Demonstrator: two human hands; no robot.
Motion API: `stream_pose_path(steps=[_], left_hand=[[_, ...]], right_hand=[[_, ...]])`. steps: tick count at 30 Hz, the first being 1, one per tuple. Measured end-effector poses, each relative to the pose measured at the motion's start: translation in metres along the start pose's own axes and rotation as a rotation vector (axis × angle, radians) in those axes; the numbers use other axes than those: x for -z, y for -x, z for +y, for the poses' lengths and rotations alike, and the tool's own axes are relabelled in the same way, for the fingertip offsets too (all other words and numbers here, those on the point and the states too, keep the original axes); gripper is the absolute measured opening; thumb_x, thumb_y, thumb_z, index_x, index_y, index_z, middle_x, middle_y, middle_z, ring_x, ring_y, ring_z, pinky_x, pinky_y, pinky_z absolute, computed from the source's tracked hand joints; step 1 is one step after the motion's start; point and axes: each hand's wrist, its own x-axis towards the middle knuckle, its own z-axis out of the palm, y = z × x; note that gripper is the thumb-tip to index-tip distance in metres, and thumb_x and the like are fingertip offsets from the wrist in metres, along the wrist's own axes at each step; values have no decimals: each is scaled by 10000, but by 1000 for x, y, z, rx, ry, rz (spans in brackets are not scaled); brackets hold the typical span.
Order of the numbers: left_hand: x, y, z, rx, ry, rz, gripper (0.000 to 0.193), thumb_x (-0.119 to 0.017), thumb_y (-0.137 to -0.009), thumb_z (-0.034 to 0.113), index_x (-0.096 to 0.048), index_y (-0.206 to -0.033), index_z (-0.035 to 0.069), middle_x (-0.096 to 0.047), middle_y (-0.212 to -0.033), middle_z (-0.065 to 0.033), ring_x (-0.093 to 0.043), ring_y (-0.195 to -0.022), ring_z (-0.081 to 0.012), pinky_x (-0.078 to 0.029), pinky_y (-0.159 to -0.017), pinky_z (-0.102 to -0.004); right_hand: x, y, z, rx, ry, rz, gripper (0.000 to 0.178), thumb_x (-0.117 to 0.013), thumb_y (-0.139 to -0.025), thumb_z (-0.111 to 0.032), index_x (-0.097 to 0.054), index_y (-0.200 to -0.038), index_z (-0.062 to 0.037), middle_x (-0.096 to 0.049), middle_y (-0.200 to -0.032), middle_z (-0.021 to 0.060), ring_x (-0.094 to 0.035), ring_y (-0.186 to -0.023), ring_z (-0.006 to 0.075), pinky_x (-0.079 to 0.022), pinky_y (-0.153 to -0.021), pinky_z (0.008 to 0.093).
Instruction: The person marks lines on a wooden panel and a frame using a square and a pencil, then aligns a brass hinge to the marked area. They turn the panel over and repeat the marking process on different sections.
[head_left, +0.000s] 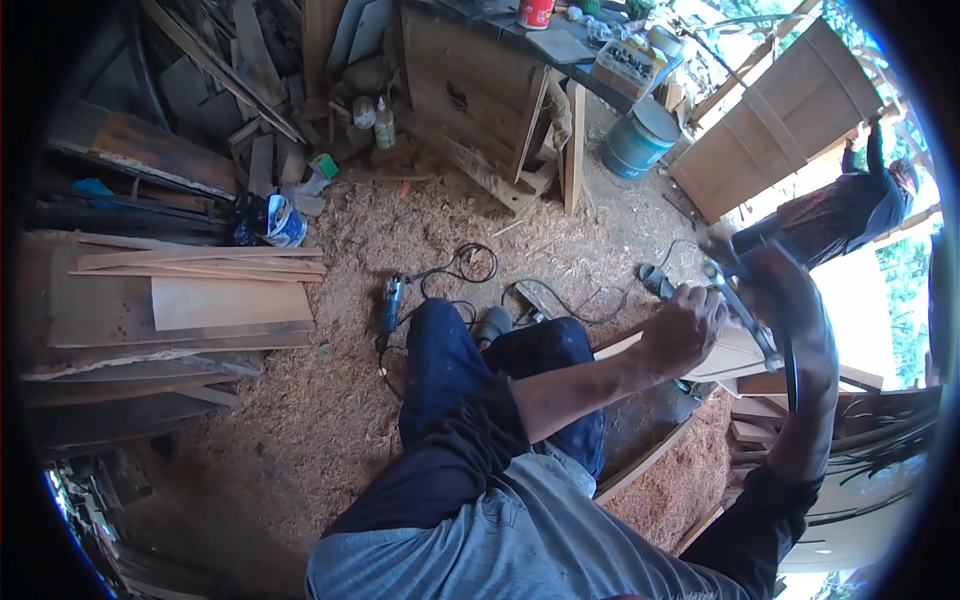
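My left hand [688, 325] is closed, knuckles up, above a pale wooden piece [735, 352] beside my right thigh. A slim silvery metal tool, shaped like a wrench [745, 318], slants past its fingertips; whether those fingers grip it cannot be made out. My right hand [785, 285] is raised just to the right, its fingers curled and smeared by motion. A narrow dark bar [792, 380] sticks out below it along the wrist, and a blurred dark shape lies by its fingers. What this hand holds is too blurred to name.
A corded power tool [392, 305] lies on shavings by my left knee. Stacked boards [190, 300] are at left. A bench [470, 75], a blue bucket [638, 140] and a leaning wooden panel [775, 120] stand ahead. Another person [835, 215] is at far right.
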Motion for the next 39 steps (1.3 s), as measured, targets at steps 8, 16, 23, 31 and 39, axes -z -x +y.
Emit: stream_pose_path(steps=[8,16,23,31,39], left_hand=[[-5,5,20,-120,58,221,320,-568,-916,232,-669,-1080,-24,-650,-975,-139,-615,-940,-245,-477,-817,-402],[-12,25,54,-221,95,229,273,-596,-896,304,-668,-934,44,-543,-856,-41,-529,-826,-188,-419,-681,-361],[-26,2,52,-121,195,248,233,-600,-881,259,-725,-953,76,-586,-898,-38,-544,-884,-213,-411,-717,-385],[-79,-8,59,3,1444,116,441,-596,-972,111,-499,-1380,-25,-581,-1213,-131,-541,-1178,-252,-439,-1032,-424],[-77,10,45,217,2327,-25,697,-718,-940,88,-345,-1518,-25,-478,-1506,-186,-442,-1401,-281,-351,-1174,-376]], right_hand=[[-25,-154,-16,445,-38,227,134,-574,-1027,-130,-538,-1105,-27,-624,-799,137,-686,-740,249,-490,-636,391],[-96,-237,-10,-320,204,-603,306,-481,-1094,-333,-533,-1126,-33,-688,-846,124,-734,-649,201,-535,-562,285],[-152,-259,63,71,523,-616,264,-773,-837,-252,-716,-833,6,-709,-761,159,-664,-630,293,-514,-586,449],[-211,-289,162,213,732,-600,287,-704,-791,-24,-675,-1076,-30,-720,-978,187,-730,-913,352,-577,-733,431],[-251,-350,130,226,714,-613,71,-620,-785,-17,-658,-827,-59,-696,-864,161,-694,-865,368,-526,-714,466]])
